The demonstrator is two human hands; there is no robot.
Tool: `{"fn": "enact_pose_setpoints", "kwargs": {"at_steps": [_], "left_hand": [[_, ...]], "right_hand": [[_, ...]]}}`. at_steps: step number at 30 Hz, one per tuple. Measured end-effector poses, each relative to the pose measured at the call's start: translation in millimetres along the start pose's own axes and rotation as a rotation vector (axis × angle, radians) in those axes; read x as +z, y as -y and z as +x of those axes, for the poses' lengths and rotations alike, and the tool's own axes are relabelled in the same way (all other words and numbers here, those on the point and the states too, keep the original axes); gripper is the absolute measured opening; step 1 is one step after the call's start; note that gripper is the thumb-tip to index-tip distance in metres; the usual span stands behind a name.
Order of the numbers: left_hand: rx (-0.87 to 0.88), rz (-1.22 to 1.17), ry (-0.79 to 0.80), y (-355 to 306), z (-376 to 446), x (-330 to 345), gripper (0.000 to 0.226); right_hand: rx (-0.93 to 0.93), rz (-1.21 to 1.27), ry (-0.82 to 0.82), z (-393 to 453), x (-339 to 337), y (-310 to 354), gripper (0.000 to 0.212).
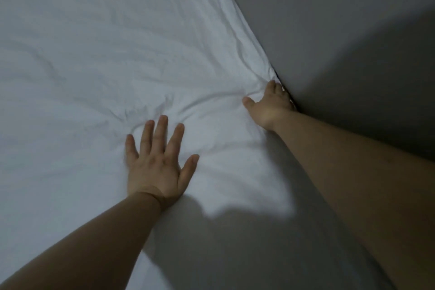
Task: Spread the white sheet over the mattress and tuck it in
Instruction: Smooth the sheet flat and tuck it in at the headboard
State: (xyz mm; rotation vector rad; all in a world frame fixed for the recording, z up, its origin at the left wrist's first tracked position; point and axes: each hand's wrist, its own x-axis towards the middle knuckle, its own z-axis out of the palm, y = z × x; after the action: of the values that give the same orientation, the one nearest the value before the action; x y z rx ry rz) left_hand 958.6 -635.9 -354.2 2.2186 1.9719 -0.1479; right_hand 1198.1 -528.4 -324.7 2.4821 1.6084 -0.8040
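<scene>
The white sheet lies over the mattress and fills the left and middle of the view, with creases running toward the right edge. My left hand lies flat on the sheet, fingers spread and straight, pressing down. My right hand is at the sheet's edge where the bed meets the wall; its fingertips go down into the narrow gap there and are partly hidden, with bunched fabric around them. The mattress itself is covered and not visible.
A grey wall runs along the bed's right side, tight against the mattress with only a dark slit between them. My arms cast a dark shadow across the near part of the sheet.
</scene>
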Motion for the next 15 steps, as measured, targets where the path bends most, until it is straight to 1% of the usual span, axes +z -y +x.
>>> {"fn": "enact_pose_setpoints", "kwargs": {"at_steps": [3, 4, 6, 7, 8, 10, 12, 15], "left_hand": [[0.001, -0.014, 0.003, 1, 0, 2, 0.075], [-0.002, -0.013, 0.006, 1, 0, 2, 0.075], [-0.005, -0.013, 0.000, 1, 1, 1, 0.076], [-0.008, -0.009, -0.001, 2, -1, 2, 0.077], [-0.013, -0.001, -0.006, 2, 2, 1, 0.078], [-0.021, 0.020, -0.017, 1, 0, 3, 0.079], [-0.013, 0.018, -0.033, 1, -1, 4, 0.079], [-0.007, 0.008, -0.040, 0, -2, 3, 0.077]], "right_hand": [[0.022, 0.049, -0.020, -3, -5, 7, 0.084], [-0.007, 0.028, -0.073, -7, -7, 12, 0.079], [-0.164, -0.053, -0.221, -21, -3, 27, 0.074], [-0.251, -0.081, -0.249, -30, 5, 34, 0.076], [-0.303, -0.117, -0.223, -35, 12, 42, 0.079], [-0.308, -0.168, -0.129, -40, 34, 43, 0.085], [-0.274, -0.170, -0.134, -48, 51, 23, 0.087], [-0.198, -0.145, -0.211, -102, 69, -43, 0.085]]}}
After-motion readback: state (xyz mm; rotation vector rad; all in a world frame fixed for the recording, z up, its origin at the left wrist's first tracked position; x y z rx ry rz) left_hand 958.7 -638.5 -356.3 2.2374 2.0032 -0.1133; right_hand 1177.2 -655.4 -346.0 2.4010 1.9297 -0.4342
